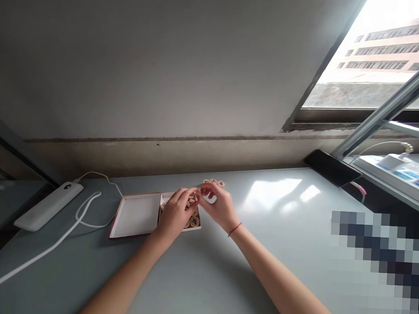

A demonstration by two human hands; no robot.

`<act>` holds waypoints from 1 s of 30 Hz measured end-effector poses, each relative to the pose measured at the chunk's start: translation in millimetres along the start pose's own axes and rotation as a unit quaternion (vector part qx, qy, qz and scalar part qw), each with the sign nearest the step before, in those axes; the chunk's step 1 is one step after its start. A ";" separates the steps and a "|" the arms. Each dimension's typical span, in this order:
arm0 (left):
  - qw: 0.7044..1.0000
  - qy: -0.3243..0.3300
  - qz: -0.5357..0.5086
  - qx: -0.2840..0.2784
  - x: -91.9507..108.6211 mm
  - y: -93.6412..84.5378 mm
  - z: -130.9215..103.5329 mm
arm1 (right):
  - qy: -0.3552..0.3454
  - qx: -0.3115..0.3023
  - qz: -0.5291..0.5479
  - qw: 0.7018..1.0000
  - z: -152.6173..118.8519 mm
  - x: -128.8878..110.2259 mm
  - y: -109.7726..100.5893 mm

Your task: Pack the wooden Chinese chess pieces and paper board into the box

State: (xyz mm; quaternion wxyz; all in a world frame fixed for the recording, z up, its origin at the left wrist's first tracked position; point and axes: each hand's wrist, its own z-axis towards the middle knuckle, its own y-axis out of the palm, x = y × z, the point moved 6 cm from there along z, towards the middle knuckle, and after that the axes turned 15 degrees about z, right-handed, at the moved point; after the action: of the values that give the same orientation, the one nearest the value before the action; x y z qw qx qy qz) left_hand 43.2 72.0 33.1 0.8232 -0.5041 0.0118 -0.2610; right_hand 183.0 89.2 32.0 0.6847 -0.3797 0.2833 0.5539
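Observation:
Wooden Chinese chess pieces (194,221) with dark and red characters lie in the white tray of an opened box (192,229). My left hand (177,210) is over this tray, its fingers bent and closed; what they hold, if anything, is hidden. Its fingertips meet those of my right hand (221,205), which pinches a small Chinese chess piece (200,190) just above the tray's far right corner. The box's lid (137,214) lies folded out to the left. Beyond my right hand, three loose pieces (213,181) lie in a row on the table.
The grey table (203,274) runs back to a wall. At left are a white power strip (48,206) and a white cable (55,245). A dark phone-like slab (331,167) leans near the metal frame at right. A blurred-out patch covers the right edge.

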 end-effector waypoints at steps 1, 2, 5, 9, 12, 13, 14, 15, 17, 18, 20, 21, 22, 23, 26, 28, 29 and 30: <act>1.000 0.005 0.009 -0.007 0.6 1.0 1.7 | 0.009 0.027 -0.019 0.999 3.9 9.8 -12.2; 1.000 0.008 0.020 -0.021 0.9 2.9 4.4 | 0.023 0.064 -0.041 0.997 7.6 21.3 -26.8; 0.995 0.010 0.057 -0.081 0.9 13.4 18.6 | 0.079 0.095 -0.128 0.984 14.8 56.9 -59.7; 0.988 0.020 0.076 -0.134 2.4 34.1 49.0 | 0.099 0.065 -0.155 0.981 14.2 83.6 -66.8; 0.981 0.018 0.087 -0.173 2.2 54.5 70.4 | 0.099 0.034 -0.178 0.978 11.4 89.6 -57.4; 0.979 0.019 0.086 -0.186 2.4 61.1 75.8 | 0.097 0.028 -0.187 0.977 10.9 90.0 -54.9; 0.976 0.022 0.083 -0.198 2.8 67.2 80.0 | 0.095 0.023 -0.195 0.976 10.6 90.0 -53.1; 0.975 0.026 0.078 -0.208 3.5 72.6 83.2 | 0.093 0.019 -0.202 0.975 10.6 89.7 -51.8; 0.972 0.037 0.067 -0.222 5.0 81.1 86.9 | 0.089 0.014 -0.215 0.972 10.8 88.8 -50.3; 0.971 0.041 0.061 -0.225 5.5 84.3 87.8 | 0.088 0.012 -0.221 0.971 10.9 88.4 -49.9; 0.971 0.043 0.053 -0.228 5.3 88.7 88.3 | 0.087 0.011 -0.231 0.969 11.2 87.7 -49.3; 0.971 0.043 0.051 -0.228 4.7 90.1 88.4 | 0.087 0.011 -0.235 0.968 11.3 87.6 -49.0; 0.972 0.042 0.050 -0.226 3.9 91.2 88.4 | 0.086 0.011 -0.238 0.967 11.4 87.5 -48.6; 0.972 0.041 0.048 -0.225 3.1 92.0 88.6 | 0.086 0.011 -0.241 0.967 11.5 87.6 -48.3; 0.974 0.042 0.044 -0.220 0.6 93.2 89.8 | 0.086 0.010 -0.246 0.965 11.6 88.3 -47.3; 0.974 0.043 0.040 -0.217 -0.5 93.4 90.9 | 0.085 0.009 -0.249 0.965 11.4 88.9 -46.6; 0.975 0.044 0.038 -0.216 -0.7 93.2 91.4 | 0.084 0.008 -0.250 0.965 11.2 89.1 -46.3; 0.975 0.044 0.036 -0.213 -0.7 92.4 91.7 | 0.082 0.009 -0.251 0.965 11.0 89.1 -46.3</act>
State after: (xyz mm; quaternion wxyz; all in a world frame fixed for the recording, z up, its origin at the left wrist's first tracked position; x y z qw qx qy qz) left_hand 107.1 180.7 0.7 0.7043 -0.6552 0.1220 -0.2444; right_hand 247.8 142.2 -24.5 0.7791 -0.4770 0.2392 0.3289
